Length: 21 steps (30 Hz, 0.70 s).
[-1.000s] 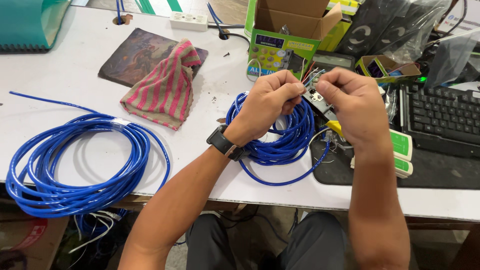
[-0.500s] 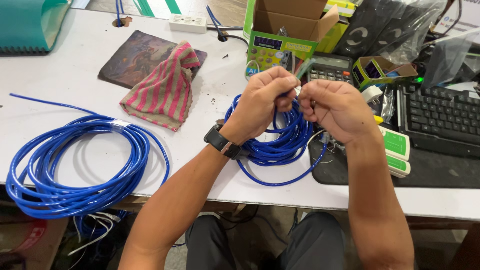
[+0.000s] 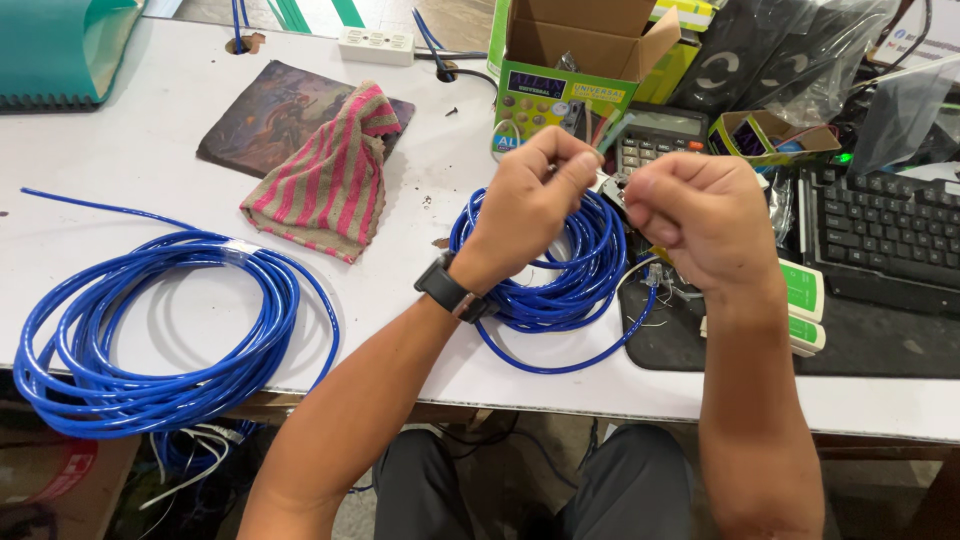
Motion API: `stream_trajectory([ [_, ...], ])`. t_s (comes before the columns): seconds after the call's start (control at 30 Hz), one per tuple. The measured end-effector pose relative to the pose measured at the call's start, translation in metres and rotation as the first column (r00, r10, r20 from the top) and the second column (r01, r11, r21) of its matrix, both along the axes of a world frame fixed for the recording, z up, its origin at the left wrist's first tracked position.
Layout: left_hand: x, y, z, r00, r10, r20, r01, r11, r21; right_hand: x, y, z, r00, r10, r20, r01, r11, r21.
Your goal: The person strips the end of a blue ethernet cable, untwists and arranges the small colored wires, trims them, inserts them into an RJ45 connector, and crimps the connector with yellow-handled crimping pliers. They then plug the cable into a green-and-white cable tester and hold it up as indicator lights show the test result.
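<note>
Both hands up over the small cable coil [image 3: 560, 270], which lies on the white table [image 3: 120, 180]. Left hand [image 3: 530, 205] is fisted, fingers pinched on the cable end. Right hand [image 3: 700, 215] is curled tight too; something metal shows between the hands, can't tell what it grips. Looks like end-prep is mid-way: no plug visible on the end yet. Big coil [image 3: 150, 340] lies untouched to the left, tester [image 3: 805, 300] idle on the mat.

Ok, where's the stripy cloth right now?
In the head view the striped cloth lies on the white table, left of the left hand. It partly covers a dark mat, just above the big blue cable coil.
</note>
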<state>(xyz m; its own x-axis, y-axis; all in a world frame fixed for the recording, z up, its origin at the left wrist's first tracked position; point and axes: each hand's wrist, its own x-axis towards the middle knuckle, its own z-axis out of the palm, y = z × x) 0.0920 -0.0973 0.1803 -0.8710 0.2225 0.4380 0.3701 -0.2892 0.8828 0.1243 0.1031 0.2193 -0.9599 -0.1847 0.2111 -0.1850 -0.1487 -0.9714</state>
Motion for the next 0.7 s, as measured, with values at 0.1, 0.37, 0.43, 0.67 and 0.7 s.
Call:
stream_trajectory([
  [0.1,0.009,0.002,0.004,0.99,0.025,-0.14,-0.036,0.997,-0.071,-0.007,0.008,-0.002,0.978,0.191,0.084,-0.154,0.934,-0.323],
  [0.37,0.018,-0.001,0.014,0.905,0.096,-0.414,-0.196,0.959,-0.206,-0.019,0.006,-0.012,0.944,0.261,0.202,-0.131,0.858,-0.497],
  [0.43,0.018,-0.003,0.015,0.866,0.108,-0.489,-0.242,0.945,-0.219,-0.019,0.003,-0.012,0.945,0.267,0.191,-0.14,0.853,-0.502],
  [0.67,0.019,-0.001,0.014,0.862,0.136,-0.489,-0.268,0.94,-0.211,-0.014,0.0,-0.008,0.958,0.241,0.159,-0.146,0.88,-0.451],
  [0.7,0.019,-0.001,0.014,0.869,0.156,-0.47,-0.274,0.942,-0.194,-0.011,-0.001,-0.007,0.965,0.221,0.138,-0.151,0.906,-0.395],
])
